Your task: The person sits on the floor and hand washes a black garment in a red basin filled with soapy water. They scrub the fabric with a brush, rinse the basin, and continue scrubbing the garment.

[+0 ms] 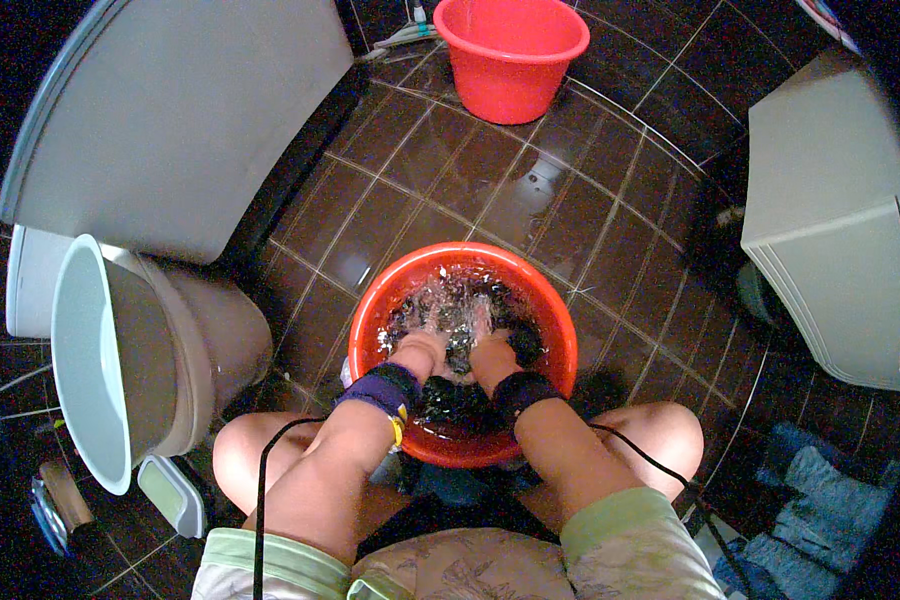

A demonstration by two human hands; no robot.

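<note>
A red plastic basin (463, 250) sits on the floor between my knees, with splashing water and dark cloth (450, 401) inside. My left hand (421, 346) reaches into its left half and my right hand (493, 346) into its right half. Both are bent at the wrist, side by side. Splashes and water cover my fingers, so whether they grip the cloth is hidden. A dark purple band (381, 390) circles my left wrist, with something yellow hanging from it. Another dark band (523, 391) is around my right wrist.
A second red bucket (510, 82) stands by the far wall on wet brown tiles (420, 202). To the left are a large grey appliance panel (187, 112) and a tilted pale tub (90, 360). A grey cabinet (825, 165) and a blue mat (832, 517) are at the right.
</note>
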